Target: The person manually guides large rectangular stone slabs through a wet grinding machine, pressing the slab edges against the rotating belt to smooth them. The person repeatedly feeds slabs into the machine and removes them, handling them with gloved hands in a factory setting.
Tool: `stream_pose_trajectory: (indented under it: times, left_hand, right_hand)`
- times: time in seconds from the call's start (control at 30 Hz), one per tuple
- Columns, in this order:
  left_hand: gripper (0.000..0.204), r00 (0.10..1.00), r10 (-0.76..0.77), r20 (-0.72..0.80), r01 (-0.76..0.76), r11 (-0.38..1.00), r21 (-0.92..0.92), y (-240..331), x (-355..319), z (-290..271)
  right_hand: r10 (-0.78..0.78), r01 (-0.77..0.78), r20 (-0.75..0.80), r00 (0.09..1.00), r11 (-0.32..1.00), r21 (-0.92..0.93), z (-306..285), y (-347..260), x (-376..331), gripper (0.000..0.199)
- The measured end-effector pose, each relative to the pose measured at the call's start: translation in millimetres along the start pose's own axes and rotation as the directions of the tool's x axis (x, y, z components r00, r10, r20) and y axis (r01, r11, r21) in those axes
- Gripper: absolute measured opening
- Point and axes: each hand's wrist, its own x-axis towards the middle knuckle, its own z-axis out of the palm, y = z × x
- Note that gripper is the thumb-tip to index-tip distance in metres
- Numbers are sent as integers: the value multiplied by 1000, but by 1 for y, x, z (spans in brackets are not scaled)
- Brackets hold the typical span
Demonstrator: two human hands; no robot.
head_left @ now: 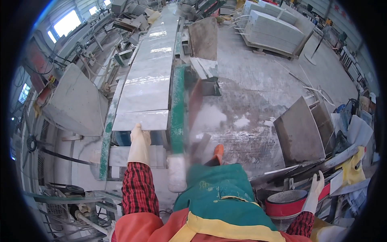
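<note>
- White marble slab [141, 119], veined grey, lying flat at the near end of a long line of slabs; sits at about 10 o'clock from the picture's middle, its near edge facing the person.
- Left hand [139, 142], in a pale rubber glove, laid over that near edge; grip closed on the slab's rim with fingers curled on top, thumb hidden beneath.
- Right hand [314, 192], also gloved, out at 4 o'clock, well apart from the slab; fingers spread and loose, hovering just above a red-rimmed bucket [287, 203], pinching nothing.
- Judged step: steadying or feeding the slab along the surface [151, 60], a long green-framed machine bed running up toward 12 o'clock.
- Next move likely calls for a second hand on the slab, an even push along the green rail [177, 109], and fingers kept off the gap between slabs.
- Blurred brown streak and white sleeve-like shape [177, 171] beside the rail at 6 o'clock; cannot tell what these are.
- Wet concrete floor [258, 80] to the right, with pale puddles.
- Grey slabs leaning [297, 131] at 3 o'clock, stacked white slabs [272, 26] on a pallet at 1 o'clock.
- Green and orange apron [217, 197] and red checked sleeve [137, 189] along the lower edge.
</note>
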Motion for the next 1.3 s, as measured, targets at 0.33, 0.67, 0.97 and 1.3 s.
stream_pose_trajectory:
  times: [0.33,0.67,0.97,1.3]
  left_hand:
    - [41,959,-281,47,280,960,13,18,-36,11]
    - [37,947,307,96,-302,951,-65,-3,-89,34]
    - [30,938,121,324,-217,935,280,20,-59,-9]
    - [47,869,197,454,-481,122,868,53,-49,-21]
  right_hand:
    - [98,-128,-193,976,980,-152,-4,68,-48,41]
    - [140,-173,-175,974,967,-188,-8,44,-60,41]
    - [112,-152,-156,981,951,-269,-9,34,-67,43]
    - [52,-160,-312,949,931,-329,-15,97,-10,51]
